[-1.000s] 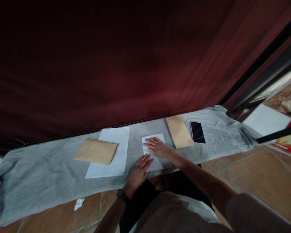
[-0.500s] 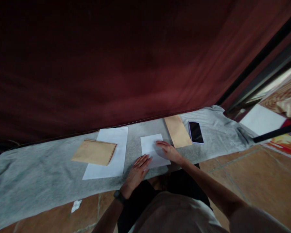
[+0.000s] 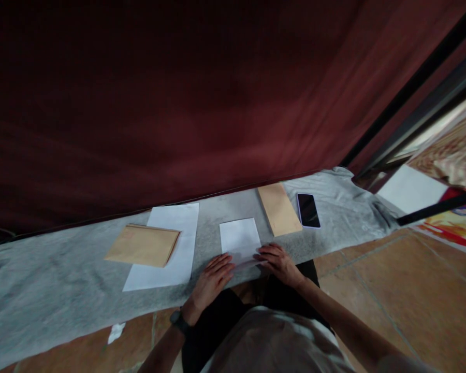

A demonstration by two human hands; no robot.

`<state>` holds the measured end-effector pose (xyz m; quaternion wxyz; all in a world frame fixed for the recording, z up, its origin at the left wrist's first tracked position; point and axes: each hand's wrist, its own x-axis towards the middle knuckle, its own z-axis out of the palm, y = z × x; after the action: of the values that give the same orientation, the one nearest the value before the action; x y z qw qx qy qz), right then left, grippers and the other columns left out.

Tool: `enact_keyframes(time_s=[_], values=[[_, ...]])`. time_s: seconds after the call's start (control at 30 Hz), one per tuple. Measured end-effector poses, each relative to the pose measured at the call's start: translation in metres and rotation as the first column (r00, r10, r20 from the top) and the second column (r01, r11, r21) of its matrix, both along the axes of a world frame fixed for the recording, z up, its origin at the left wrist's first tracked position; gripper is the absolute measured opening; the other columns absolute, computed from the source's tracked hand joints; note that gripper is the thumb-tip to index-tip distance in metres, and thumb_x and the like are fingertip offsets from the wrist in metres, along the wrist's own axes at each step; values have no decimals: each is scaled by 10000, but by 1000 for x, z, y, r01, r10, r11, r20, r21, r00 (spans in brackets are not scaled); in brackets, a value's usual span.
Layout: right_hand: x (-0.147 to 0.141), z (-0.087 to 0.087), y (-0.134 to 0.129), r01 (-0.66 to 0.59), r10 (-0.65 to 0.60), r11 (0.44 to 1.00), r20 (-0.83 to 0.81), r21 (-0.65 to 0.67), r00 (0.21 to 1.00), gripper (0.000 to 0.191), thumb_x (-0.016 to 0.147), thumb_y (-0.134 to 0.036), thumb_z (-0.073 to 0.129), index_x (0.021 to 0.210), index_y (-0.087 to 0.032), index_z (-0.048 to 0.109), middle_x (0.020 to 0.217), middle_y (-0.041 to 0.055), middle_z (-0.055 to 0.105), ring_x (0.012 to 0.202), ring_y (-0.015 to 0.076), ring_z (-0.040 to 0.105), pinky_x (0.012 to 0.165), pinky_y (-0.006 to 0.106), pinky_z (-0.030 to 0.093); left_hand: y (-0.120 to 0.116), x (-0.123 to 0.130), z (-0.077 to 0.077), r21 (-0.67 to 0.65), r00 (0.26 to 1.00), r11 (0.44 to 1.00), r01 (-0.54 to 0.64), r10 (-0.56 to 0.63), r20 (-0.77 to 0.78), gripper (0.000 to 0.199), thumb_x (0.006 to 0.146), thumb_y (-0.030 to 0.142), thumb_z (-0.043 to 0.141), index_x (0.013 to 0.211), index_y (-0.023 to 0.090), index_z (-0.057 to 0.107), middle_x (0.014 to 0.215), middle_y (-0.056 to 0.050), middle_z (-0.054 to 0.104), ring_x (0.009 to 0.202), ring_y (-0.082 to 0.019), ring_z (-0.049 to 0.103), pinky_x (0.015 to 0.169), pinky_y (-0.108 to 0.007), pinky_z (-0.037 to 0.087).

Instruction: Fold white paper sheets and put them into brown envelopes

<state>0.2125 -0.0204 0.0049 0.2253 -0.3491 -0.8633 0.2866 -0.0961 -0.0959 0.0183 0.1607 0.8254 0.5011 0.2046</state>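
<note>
A white sheet of paper (image 3: 238, 235) lies in front of me on a grey cloth, its near part bent up in a fold. My left hand (image 3: 214, 275) grips the near left corner, fingers together and thumb side against the paper. At the near right corner my right hand (image 3: 279, 263) has its fingers curled on the same sheet. Left of them, a stack of brown envelopes (image 3: 143, 244) rests on a larger white sheet (image 3: 186, 238). One more brown envelope (image 3: 280, 208) lies flat beyond my right hand.
A phone (image 3: 308, 210) lies face up right of the single envelope. The grey cloth (image 3: 54, 274) covers a long narrow surface against a dark red curtain (image 3: 202, 114). A crumpled white scrap (image 3: 116, 332) lies on the tiled floor. Black bars (image 3: 431, 67) stand at the right.
My right hand has slid from the middle of the sheet down to its near right corner. My left hand has shifted slightly nearer. The sheet's near part now lifts between both hands.
</note>
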Motion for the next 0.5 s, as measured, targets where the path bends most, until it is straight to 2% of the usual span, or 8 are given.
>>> enact_keyframes(time_s=[0.1,0.2,0.33,0.4,0.5], values=[[-3,0,5,19,-20,999,-23,-28,1000,253,1028,-346,519,1163,-277,722,1279,66,700,1186,232,627,1098,461,417,3,1,0,-33,990,996,-81,84,116,305,1026,379,482,1169,256,721,1276,-41,716,1250,-203,628,1089,-415,520],[-8,2,13,51,-49,997,21,-62,999,257,1032,-336,498,1009,-237,734,1156,78,733,1099,237,649,1032,430,442,11,4,-1,-110,944,969,-221,241,225,331,1013,425,474,1118,251,735,1139,-51,764,1110,-213,696,990,-392,571],[-22,3,24,196,-182,975,128,-101,975,277,1023,-305,478,879,-213,696,944,71,734,980,227,659,952,357,453,24,14,3,-293,826,860,-419,494,270,375,984,493,476,997,227,741,939,-41,783,895,-204,724,831,-317,578],[-29,4,28,249,-227,961,172,-120,959,269,1020,-305,474,879,-213,684,936,59,731,969,218,662,931,322,448,28,18,6,-343,776,817,-463,561,289,381,970,508,481,973,220,731,878,-23,771,830,-188,711,763,-278,558],[-36,7,33,314,-279,941,233,-129,932,279,1022,-311,461,868,-213,672,919,57,727,939,208,670,891,281,443,29,23,9,-371,736,802,-469,587,337,357,945,504,507,1005,222,717,875,-6,762,786,-174,693,701,-253,526]])
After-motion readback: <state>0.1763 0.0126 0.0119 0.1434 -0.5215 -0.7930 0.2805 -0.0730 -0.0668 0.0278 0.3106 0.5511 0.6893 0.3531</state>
